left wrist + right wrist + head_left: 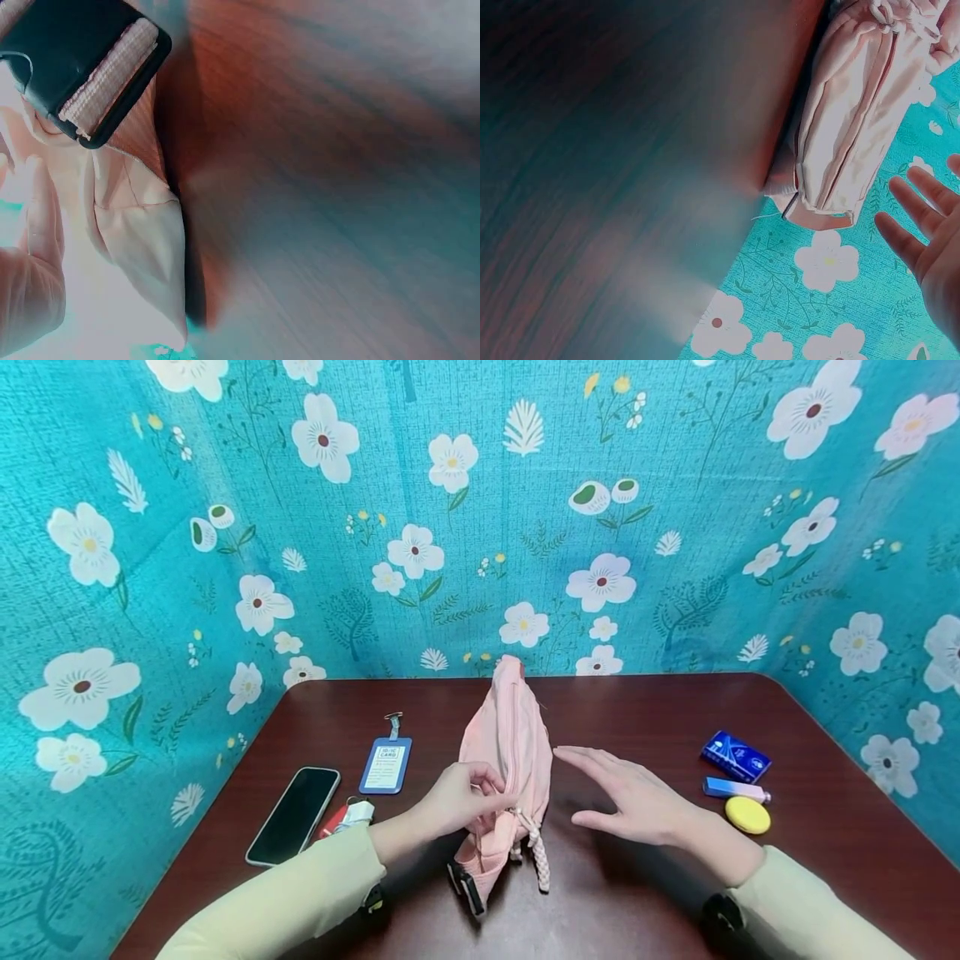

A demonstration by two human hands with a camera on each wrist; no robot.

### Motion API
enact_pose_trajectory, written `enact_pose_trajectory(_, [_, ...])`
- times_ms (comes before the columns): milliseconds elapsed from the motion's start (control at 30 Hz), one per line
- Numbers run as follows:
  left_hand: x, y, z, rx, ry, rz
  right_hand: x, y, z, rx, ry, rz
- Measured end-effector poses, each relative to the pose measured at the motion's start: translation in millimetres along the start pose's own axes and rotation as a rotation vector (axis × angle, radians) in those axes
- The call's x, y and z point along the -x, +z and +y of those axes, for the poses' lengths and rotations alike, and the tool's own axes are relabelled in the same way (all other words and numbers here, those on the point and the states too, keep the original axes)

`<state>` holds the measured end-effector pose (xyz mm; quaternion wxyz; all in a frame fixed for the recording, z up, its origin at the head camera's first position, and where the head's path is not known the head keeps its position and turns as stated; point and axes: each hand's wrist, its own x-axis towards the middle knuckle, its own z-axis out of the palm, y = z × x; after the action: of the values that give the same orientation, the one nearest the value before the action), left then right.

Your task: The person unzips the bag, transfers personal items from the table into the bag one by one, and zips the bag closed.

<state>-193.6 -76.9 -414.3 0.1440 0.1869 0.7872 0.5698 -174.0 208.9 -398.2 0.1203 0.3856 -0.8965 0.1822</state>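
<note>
A pink waist bag (528, 752) stands upright on the table in the head view, its zipper running lengthwise. A braided cord pull (537, 856) hangs at its near end, beside a black buckle (467, 889). My left hand (465, 797) pinches the bag near the cord, thumb and forefinger together. In the left wrist view the buckle (90, 75) looms close, with my fingers (45, 210) at the bag's side. Straight-fingered, my right hand (637, 793) is held just right of the bag, holding nothing. The right wrist view shows the zipper side of the bag (847, 127).
On the left lie a phone (294, 816), a blue ID card holder (386, 766) and a small red and white item (351, 817). To the right are a blue packet (736, 756), a blue-pink tube (735, 789) and a yellow round case (747, 815). Flowered cloth hangs behind the table.
</note>
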Motion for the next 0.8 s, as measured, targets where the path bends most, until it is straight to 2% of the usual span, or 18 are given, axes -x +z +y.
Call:
enact_pose_trajectory(200, [12.4,-3.3,0.2,-0.105,0.077,-0.024,-2.3,3.2,1.0,-0.007,-0.026,0.006])
enact_pose_trajectory(300, [17.4,-2.0,-0.6,-0.199,0.089,-0.008,-4.1,6.5,-0.7,-0.018,-0.025,0.012])
enact_pose_trajectory(400, [19.8,0.8,-1.0,-0.218,0.068,-0.016,-7.7,10.0,-3.5,-0.032,-0.025,0.008])
enact_pose_trajectory(533, [19.5,5.0,-2.4,-0.154,0.070,-0.030,-12.0,15.0,-7.5,-0.038,-0.040,0.011])
enact_pose_trajectory(667, [18.2,7.0,-5.3,-0.094,0.107,-0.007,-14.9,19.2,-10.7,-0.052,-0.056,0.027])
enact_pose_trajectory(800, [19.6,7.2,-8.7,-0.018,0.084,0.002,-16.5,22.7,-12.4,-0.062,-0.063,0.026])
